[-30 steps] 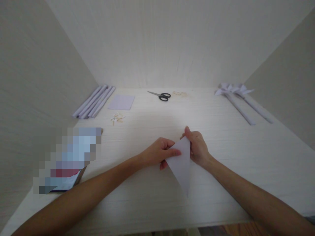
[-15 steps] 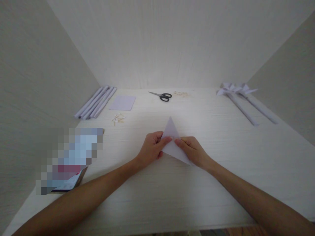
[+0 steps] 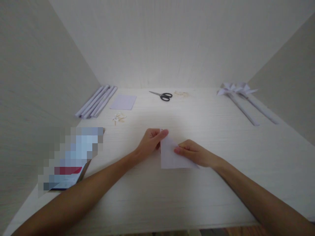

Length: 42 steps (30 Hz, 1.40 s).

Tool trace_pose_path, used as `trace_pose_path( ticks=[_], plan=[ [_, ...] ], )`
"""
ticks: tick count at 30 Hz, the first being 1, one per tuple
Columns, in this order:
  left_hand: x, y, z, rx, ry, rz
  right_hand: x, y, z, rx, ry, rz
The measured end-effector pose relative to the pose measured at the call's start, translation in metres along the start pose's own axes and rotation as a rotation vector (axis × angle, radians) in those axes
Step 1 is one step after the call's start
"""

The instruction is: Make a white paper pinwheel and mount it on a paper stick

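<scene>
Folded white paper (image 3: 171,155) flat on the counter (image 3: 221,137), nearer than the scissors (image 3: 161,95). Left hand (image 3: 150,141) pinching its upper corner between thumb and forefinger; right hand (image 3: 194,153) closed loosely, fingertips pressing its right edge. Likely light, thin, easily creased and slippery on the smooth surface; best held at corners or along the fold. Left of the scissors: flat sheet (image 3: 123,102), rolled tubes (image 3: 96,101), small clips (image 3: 118,117). Right of them: finished pinwheels (image 3: 242,96). Nothing obstructing.
</scene>
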<state>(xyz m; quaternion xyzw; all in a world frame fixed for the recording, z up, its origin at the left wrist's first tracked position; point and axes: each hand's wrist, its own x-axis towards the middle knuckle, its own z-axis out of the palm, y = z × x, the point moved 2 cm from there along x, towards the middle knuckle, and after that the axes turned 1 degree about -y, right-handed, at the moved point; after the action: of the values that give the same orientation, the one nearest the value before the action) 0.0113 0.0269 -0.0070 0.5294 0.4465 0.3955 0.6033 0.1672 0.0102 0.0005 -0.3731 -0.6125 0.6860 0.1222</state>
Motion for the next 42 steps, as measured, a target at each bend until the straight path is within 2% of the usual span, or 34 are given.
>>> trace_pose_path(
  ticks=[4,7,10,12,14,15,16,18,20,23,26,28,34,37,39,42],
  plan=[
    [-0.004,0.000,0.007,0.080,0.094,-0.012,0.001,-0.002,0.001,-0.104,0.007,-0.030],
    [-0.005,-0.001,0.004,0.085,0.239,0.003,0.003,0.000,-0.001,-0.156,0.096,-0.045],
    [-0.002,-0.004,-0.012,0.092,0.436,0.029,0.004,0.001,-0.004,-0.180,0.237,-0.111],
    [0.001,-0.005,-0.029,0.102,0.627,0.092,0.004,0.003,-0.006,-0.142,0.342,-0.161],
    [0.003,-0.004,-0.045,0.100,0.828,0.153,0.003,0.005,-0.011,0.000,0.461,-0.213],
    [0.004,-0.004,-0.051,0.098,0.879,0.168,0.003,0.005,-0.013,0.110,0.522,-0.245],
    [0.005,-0.003,-0.053,0.091,0.879,0.171,0.002,0.006,-0.016,0.232,0.578,-0.281],
    [0.005,-0.002,-0.050,0.113,0.808,0.156,0.002,0.006,-0.020,0.428,0.644,-0.334],
    [0.003,0.000,-0.037,0.192,0.652,0.149,0.003,0.005,-0.021,0.505,0.653,-0.347],
    [-0.003,0.001,-0.013,0.282,0.403,0.114,0.005,0.004,-0.019,0.481,0.638,-0.358],
    [-0.008,0.001,0.000,0.341,0.285,0.109,0.009,0.004,-0.015,0.355,0.584,-0.350],
    [-0.009,0.001,0.003,0.355,0.258,0.111,0.011,0.004,-0.011,0.230,0.531,-0.319],
    [-0.008,0.003,0.000,0.381,0.283,0.138,0.010,-0.001,0.002,-0.130,0.305,-0.282],
    [-0.006,0.003,0.000,0.341,0.282,0.101,0.009,-0.002,0.004,-0.278,0.253,-0.265],
    [-0.005,0.001,0.002,0.246,0.272,0.048,0.009,-0.002,0.003,-0.298,0.267,-0.266],
    [-0.002,-0.001,0.002,-0.004,0.247,-0.017,0.008,-0.001,0.000,-0.191,0.282,-0.244]
  ],
)
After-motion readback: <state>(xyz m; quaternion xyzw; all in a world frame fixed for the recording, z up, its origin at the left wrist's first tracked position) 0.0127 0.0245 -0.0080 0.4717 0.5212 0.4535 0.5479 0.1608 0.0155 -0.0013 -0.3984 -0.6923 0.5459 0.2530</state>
